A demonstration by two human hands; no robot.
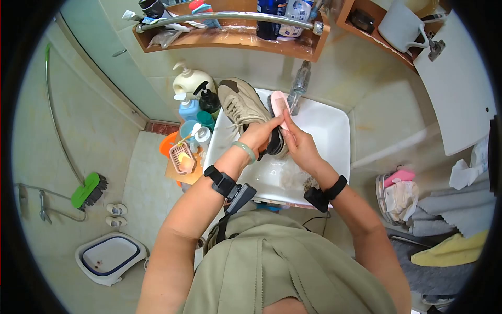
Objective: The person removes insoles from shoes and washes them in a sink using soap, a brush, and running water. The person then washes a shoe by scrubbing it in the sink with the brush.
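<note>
A beige lace-up sneaker [238, 104] is held over the white sink [334, 125], its toe pointing up toward the wall. My left hand [257, 135] is closed around the shoe near its ankle opening, and the thumb side reaches to the brush. In my right hand [301, 147] is a pink scrub brush [280, 103], gripped by its lower end with dark bristles facing the shoe's side. Behind the brush stands the faucet [300, 83]. Some water and dirty specks lie in the basin below my hands.
Pump bottles [189, 109] and a pink soap basket [182, 158] crowd the left of the sink. Above hangs a wooden shelf [230, 39] with a metal rail. An open cabinet door [460, 89] juts out at upper right. Clothes [455, 209] hang at right.
</note>
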